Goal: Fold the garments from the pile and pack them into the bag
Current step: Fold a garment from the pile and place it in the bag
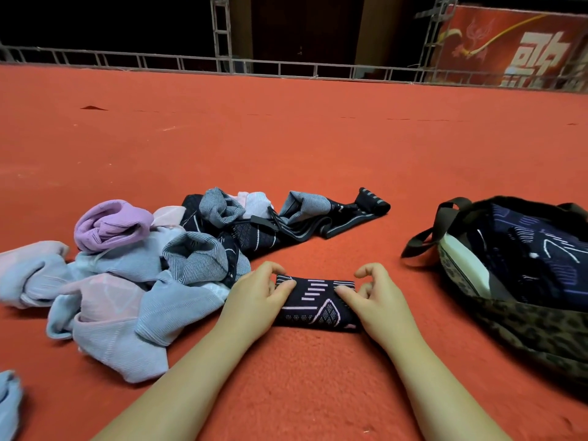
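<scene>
On red carpet, an unfolded pile of garments point(127, 265) lies at left. At centre, the left hand point(254, 297) and right hand point(372, 300) each pinch an end of a folded dark patterned garment point(315, 302), seemingly finishing the fold. Next it likely goes right, over clear carpet, into the open leopard-print bag point(521, 326), already part-filled.

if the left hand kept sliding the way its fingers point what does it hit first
Probably the right hand: the left hand points rightward across the folded dark garment, which it already touches.
</scene>
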Motion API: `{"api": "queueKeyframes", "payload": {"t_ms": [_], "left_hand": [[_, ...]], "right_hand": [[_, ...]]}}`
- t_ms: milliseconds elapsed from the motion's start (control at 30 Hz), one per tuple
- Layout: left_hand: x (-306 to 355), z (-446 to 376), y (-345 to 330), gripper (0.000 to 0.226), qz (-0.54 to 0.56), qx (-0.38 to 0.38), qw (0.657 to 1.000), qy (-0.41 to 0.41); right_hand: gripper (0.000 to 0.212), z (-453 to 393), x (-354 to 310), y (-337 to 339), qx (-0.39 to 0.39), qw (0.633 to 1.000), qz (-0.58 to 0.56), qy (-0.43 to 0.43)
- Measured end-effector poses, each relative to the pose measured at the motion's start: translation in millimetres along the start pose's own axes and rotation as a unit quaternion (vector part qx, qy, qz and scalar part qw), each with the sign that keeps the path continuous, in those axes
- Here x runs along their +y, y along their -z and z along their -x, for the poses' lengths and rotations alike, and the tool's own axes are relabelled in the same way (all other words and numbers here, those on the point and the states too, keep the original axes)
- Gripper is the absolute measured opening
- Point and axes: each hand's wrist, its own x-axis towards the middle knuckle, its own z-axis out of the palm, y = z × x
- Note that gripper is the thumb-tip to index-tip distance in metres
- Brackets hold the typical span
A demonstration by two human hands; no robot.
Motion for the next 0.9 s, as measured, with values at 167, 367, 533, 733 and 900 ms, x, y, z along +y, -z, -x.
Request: {"api": "queueKeyframes", "payload": {"t_ms": [167,367,533,733,900], "left_hand": [[-7.0,-5.0,-9.5,0.029,-0.140,-0.037,0.990,0.008],[-2.1,-4.8,-9.8,0.054,-0.210,-0.145,0.966,0.039],[14.3,8.2,-4.7,0.029,-0.003,-0.108,0.991,0.084],[49.2,6.2,-13.6,0.012,0.246,-0.013,0.964,0.095],[101.8,-5.5,-34.9,0.040,0.269,-0.053,0.961,0.036]], "right_hand": [[0.021,-3.4,-0.1,-0.6,0.017,0.995,0.097,-0.018],[0.083,1.9,-3.3,-3.7,-0.099,0.952,0.290,0.010],[0.040,6.0,-7.4,1.2,-0.070,0.984,0.163,-0.004],[0.015,16.0,-22.1,18.5,0.029,0.997,-0.059,-0.027],[0.033,25.9,-24.5,80.7,0.123,0.981,-0.149,-0.034]]}}
